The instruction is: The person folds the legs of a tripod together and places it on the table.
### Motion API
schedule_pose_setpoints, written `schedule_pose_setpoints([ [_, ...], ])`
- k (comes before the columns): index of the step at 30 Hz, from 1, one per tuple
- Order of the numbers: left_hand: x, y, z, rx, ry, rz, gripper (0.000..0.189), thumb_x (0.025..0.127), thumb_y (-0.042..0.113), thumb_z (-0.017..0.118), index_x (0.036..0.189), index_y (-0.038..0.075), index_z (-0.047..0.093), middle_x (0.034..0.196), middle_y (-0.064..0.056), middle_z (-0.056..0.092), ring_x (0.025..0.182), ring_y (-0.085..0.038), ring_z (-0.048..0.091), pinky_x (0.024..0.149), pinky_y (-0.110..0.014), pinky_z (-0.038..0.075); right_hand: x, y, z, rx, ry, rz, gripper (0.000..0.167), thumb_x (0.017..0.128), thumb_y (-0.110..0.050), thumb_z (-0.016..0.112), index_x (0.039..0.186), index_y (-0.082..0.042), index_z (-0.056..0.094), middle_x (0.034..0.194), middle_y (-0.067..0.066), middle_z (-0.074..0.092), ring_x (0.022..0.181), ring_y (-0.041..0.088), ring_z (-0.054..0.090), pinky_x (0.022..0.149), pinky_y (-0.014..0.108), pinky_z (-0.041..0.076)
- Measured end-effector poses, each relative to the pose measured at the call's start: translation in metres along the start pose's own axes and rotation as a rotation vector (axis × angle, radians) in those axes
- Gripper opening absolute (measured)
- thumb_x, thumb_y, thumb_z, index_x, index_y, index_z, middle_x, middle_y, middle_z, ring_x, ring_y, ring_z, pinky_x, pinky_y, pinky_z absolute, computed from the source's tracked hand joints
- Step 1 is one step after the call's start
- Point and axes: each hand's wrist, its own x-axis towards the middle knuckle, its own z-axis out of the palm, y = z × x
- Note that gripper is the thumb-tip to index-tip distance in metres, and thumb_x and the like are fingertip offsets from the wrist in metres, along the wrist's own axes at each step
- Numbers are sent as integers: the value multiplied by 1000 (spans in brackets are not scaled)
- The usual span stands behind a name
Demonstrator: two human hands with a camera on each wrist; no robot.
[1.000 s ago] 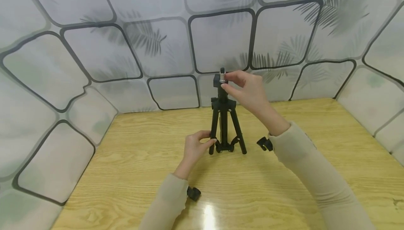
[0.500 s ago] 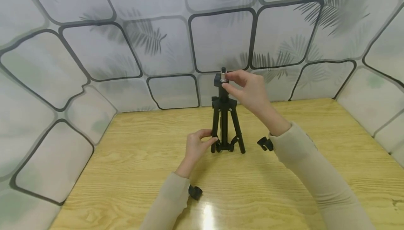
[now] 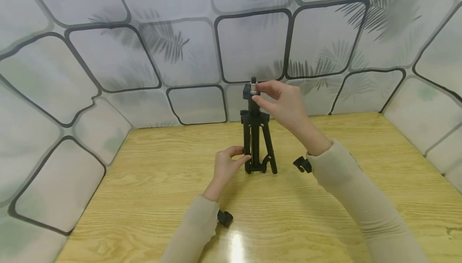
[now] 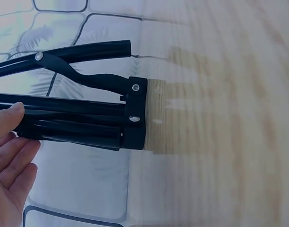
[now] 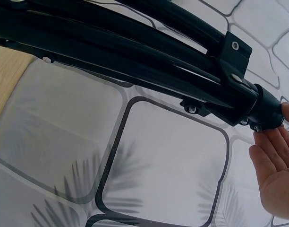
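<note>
A small black tripod (image 3: 255,134) stands upright near the back of the table. My left hand (image 3: 224,166) pinches its left leg near the foot between thumb and fingers. In the left wrist view that leg (image 4: 78,135) lies close along the centre column, while another leg (image 4: 102,50) is spread outward on its brace. At the top, my right hand (image 3: 286,104) pinches the silver stud (image 3: 254,88) with its black tip. The right wrist view shows the right hand's fingers (image 5: 276,151) at the collar (image 5: 266,108) at the tripod's top end.
The wood-grain table (image 3: 162,166) ends at a patterned cloth backdrop (image 3: 195,54) that also rises on both sides. Black wrist mounts (image 3: 302,164) stick out from both sleeves.
My left hand has moved slightly right and up, swinging the tripod's left leg in toward the centre column. The right hand stays at the top stud.
</note>
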Motion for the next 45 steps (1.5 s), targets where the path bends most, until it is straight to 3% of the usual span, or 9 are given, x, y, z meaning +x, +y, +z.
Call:
schedule_pose_setpoints([
  [4, 1, 1, -2, -10, -16, -24, 24, 75, 15, 71, 94, 1, 67, 89, -9, 66, 82, -19, 63, 68, -33, 52, 0, -3, 1, -8, -8, 2, 28, 81, -20, 66, 104, -3, 63, 102, 8, 63, 95, 17, 60, 81, 28, 47],
  [14, 8, -1, -5, -24, -126, -91, 22, 77, 15, 70, 94, 1, 67, 87, -7, 66, 80, -16, 62, 77, -26, 49, -2, -1, -1, 32, -40, 9, 30, 83, -19, 64, 108, -5, 61, 107, 7, 62, 100, 16, 57, 83, 27, 46],
  [22, 7, -2, 0, -17, -137, -119, 22, 76, 15, 71, 93, 1, 67, 86, -6, 66, 79, -15, 61, 75, -24, 49, -11, 15, -1, 119, -37, 15, 37, 83, -18, 64, 116, -5, 57, 115, 7, 58, 106, 13, 53, 86, 26, 43],
  [27, 9, -2, 0, -10, -130, -96, 23, 76, 16, 70, 93, 1, 67, 86, -7, 66, 79, -15, 62, 75, -24, 49, -22, 25, -3, 140, -18, 7, 37, 82, -15, 64, 116, -1, 56, 114, 11, 58, 106, 16, 53, 88, 26, 42],
  [37, 9, -2, -2, -23, -135, -103, 23, 77, 18, 70, 93, 2, 67, 86, -6, 66, 79, -14, 62, 76, -26, 49, -57, 57, 1, 13, -173, 137, 43, 80, -30, 66, 113, -3, 58, 111, 11, 59, 101, 24, 56, 80, 37, 48],
  [45, 10, 1, -2, -19, -146, -124, 24, 77, 18, 70, 94, 2, 67, 87, -6, 66, 81, -16, 62, 76, -25, 49, -77, 77, 14, -6, -237, 165, 39, 78, -23, 69, 107, 3, 61, 104, 17, 61, 98, 30, 57, 79, 40, 47],
])
